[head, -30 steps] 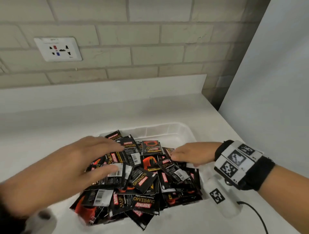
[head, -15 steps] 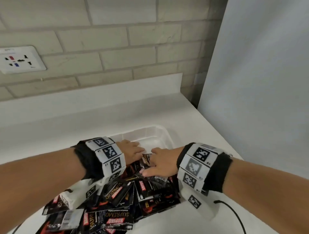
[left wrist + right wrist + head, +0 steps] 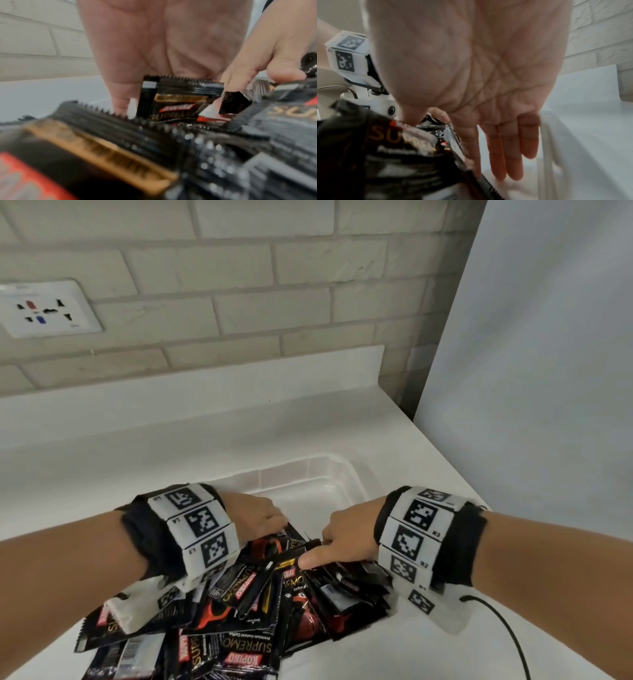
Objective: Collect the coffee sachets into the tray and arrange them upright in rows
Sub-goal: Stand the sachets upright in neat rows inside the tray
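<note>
Black sachets (image 3: pixel 239 611) spill past the tray (image 3: pixel 308 474) rim's near edge.

- The coffee sachets (image 3: pixel 239 604) look like glossy black foil-plastic with crimped, saw-toothed seals.
- The tray (image 3: pixel 318 474) is translucent, smooth plastic.
- The countertop (image 3: pixel 171 446) is smooth, matt white.
- The wall (image 3: pixel 274 268) is rough, pale painted brick.
- The wrist bands (image 3: pixel 462 546) are black cloth carrying matt printed tags.

Both arms reach forward, the left hand (image 3: pixel 260 517) and right hand (image 3: pixel 346 537) close together, fingers straight, pointing down.
</note>
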`<state>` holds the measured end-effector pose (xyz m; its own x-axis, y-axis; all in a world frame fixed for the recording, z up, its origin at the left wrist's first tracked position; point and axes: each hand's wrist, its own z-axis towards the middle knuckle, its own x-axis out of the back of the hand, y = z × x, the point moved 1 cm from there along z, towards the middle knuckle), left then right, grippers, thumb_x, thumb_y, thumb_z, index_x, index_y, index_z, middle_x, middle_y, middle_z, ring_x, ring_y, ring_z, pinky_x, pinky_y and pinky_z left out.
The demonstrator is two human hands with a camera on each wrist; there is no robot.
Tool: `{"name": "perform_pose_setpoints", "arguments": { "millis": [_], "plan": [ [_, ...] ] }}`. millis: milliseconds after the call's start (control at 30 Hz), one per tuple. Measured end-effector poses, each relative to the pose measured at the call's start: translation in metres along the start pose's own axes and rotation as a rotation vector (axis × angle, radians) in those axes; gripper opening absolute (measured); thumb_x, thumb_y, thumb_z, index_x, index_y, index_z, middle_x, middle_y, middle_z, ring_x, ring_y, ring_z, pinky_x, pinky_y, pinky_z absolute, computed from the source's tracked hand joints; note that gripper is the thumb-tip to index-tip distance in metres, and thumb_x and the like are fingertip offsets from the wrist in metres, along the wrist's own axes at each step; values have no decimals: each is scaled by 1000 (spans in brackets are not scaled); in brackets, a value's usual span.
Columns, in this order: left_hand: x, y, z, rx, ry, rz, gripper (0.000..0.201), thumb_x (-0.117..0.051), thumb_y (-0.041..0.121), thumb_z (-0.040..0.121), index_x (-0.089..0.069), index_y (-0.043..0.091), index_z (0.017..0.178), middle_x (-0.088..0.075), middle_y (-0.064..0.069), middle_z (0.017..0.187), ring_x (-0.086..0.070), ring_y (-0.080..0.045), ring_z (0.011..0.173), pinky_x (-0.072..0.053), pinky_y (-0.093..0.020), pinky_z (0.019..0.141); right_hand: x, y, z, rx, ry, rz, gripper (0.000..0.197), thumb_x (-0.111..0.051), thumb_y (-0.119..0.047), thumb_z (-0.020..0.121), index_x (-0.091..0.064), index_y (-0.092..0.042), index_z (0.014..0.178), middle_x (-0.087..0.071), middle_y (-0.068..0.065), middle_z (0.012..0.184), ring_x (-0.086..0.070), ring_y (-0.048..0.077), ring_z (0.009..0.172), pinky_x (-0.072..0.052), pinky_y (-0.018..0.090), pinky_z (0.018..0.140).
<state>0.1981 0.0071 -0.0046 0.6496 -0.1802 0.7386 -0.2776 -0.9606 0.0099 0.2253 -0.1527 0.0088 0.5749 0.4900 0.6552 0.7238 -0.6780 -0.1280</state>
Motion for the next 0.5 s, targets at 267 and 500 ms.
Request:
{"name": "perform_pose_setpoints", "arguments": {
  "millis": [267,500],
  "plan": [
    [1,6,-5,6,-20,-158,42,-25,34,102,-39,20,138,-39,-2,141,-32,-14,130,-21,-24,107,-6,1,-7,26,31,54,75,-21,-66,89,-52,-6,122,-57,12,112,-44,16,87,-34,28,79],
    [1,7,-8,-18,51,-202,68,-16,62,92,-37,21,141,-34,0,147,-26,-12,137,-19,-35,115,-8,8,-19,133,145,221,60,-24,-54,95,-49,-7,123,-59,7,104,-52,18,92,-39,27,83]
  ]
}}
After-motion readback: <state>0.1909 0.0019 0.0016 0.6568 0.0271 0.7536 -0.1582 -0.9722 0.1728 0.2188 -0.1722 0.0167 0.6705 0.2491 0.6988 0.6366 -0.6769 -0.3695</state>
